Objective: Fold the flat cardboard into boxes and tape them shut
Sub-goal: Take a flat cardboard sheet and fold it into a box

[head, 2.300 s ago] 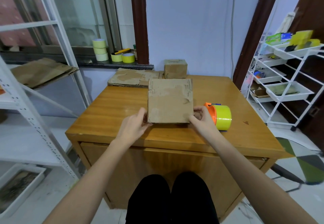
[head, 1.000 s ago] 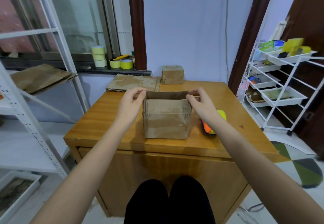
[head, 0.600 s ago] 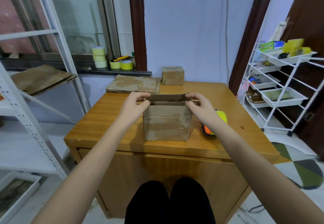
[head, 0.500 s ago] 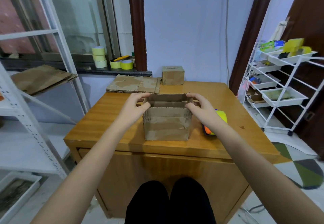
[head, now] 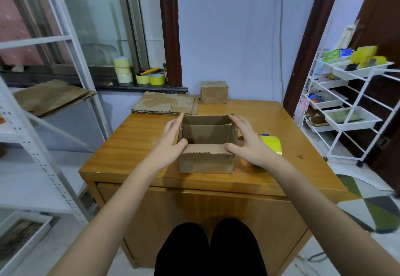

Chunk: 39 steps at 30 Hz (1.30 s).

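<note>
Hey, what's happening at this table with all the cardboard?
A person is making up a cardboard box on a wooden table. The box stands opened out, top flaps not closed. The left hand and right hand press flat against its two sides, thumbs at the near flap. A yellow tape dispenser sits just right of the box, untouched. At the far edge lie a stack of flat cardboard and one closed small box.
</note>
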Motion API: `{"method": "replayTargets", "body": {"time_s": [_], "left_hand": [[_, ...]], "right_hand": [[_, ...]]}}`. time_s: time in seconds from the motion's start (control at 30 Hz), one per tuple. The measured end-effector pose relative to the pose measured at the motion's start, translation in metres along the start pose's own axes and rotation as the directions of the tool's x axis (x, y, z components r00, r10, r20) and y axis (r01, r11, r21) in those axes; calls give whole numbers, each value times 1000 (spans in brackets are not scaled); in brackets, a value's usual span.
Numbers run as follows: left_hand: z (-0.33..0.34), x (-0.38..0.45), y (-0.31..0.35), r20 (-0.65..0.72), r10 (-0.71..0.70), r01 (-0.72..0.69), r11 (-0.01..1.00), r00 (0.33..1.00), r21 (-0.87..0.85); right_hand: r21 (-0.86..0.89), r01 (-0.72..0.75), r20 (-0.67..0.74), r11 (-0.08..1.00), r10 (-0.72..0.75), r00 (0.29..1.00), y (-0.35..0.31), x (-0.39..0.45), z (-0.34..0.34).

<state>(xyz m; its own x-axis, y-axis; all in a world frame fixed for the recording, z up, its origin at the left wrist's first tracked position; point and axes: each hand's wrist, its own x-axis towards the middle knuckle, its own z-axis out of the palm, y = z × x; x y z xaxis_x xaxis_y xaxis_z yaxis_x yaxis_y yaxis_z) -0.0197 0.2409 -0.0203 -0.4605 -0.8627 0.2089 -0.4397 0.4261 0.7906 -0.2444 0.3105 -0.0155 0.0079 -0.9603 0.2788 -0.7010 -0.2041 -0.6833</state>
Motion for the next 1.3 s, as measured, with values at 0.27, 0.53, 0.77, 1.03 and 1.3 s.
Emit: {"method": "replayTargets", "body": {"time_s": [0.27, 0.53, 0.77, 1.03, 1.3], "left_hand": [[4, -1, 6, -82, 23, -12, 990, 996, 138], [-1, 22, 31, -47, -106, 112, 789, 993, 604], [-6, 35, 42, -1, -213, 145, 662, 977, 735], [-6, 36, 39, 15, -157, 89, 630, 987, 772], [0, 30, 23, -12, -11, 16, 803, 1000, 596]], "right_hand": [[-134, 45, -74, 990, -55, 996, 4, 6, -2], [-109, 39, -100, 993, -50, 994, 5, 6, 6], [-106, 40, -86, 994, -49, 995, 7, 3, 5], [-113, 40, -25, 993, -43, 999, 9, -1, 10], [-201, 14, 82, 980, 2, 997, 18, -1, 12]]}}
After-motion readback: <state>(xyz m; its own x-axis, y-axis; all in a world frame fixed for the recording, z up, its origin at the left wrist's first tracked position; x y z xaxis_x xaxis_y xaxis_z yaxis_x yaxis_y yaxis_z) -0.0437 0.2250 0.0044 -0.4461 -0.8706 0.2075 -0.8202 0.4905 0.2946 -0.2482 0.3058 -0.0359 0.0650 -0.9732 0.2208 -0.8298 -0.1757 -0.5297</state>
